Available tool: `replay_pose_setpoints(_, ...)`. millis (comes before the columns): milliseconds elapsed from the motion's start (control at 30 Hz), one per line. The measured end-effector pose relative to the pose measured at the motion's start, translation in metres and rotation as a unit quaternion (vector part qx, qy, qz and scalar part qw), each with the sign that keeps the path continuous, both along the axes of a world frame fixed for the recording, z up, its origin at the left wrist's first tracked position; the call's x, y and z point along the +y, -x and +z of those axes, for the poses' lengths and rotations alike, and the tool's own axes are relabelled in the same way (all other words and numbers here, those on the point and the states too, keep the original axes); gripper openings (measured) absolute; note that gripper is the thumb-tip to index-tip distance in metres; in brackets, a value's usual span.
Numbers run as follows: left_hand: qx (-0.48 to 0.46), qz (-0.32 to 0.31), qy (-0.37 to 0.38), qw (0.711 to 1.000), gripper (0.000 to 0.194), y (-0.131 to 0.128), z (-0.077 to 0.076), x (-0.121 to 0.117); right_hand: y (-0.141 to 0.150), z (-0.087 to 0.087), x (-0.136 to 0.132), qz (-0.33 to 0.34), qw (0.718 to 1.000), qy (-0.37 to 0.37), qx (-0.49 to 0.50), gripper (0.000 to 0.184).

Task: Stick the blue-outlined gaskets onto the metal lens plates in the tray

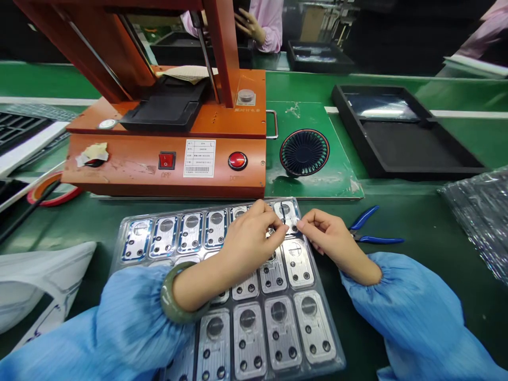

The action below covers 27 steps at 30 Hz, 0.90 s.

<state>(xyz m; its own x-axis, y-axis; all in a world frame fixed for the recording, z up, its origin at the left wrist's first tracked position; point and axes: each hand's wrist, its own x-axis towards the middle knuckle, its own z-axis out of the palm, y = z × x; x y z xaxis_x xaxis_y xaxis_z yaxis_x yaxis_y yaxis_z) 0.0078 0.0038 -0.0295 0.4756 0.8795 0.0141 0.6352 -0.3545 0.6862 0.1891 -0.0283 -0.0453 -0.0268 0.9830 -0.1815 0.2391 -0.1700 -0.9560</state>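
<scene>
Two hands on my feed, the left hand [248, 246] and right hand [331, 238], pinch their fingers [280, 227] together over silver metal plates [313, 328] in a clear plastic tray [174, 203], just before the orange metal press [166, 169] on the green workbench [436, 222].

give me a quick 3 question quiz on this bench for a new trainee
1. Which wrist wears the green bangle?
2. True or false: the blue-handled pliers lie on the green workbench to the right of the clear plastic tray.
3. Fill the gap: the left hand and right hand meet over the ____ row of metal plates.

Key: 1 left; 2 true; 3 top
</scene>
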Motion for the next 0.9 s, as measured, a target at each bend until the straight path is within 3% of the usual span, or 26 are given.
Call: replay_pose_setpoints(900, 0.022, -0.011, -0.031, 0.999, 0.016, 0.0007, -0.0013, -0.0024, -0.0047, -0.0004, -0.0039, 0.018, 0.995, -0.047, -0.081, 0.022)
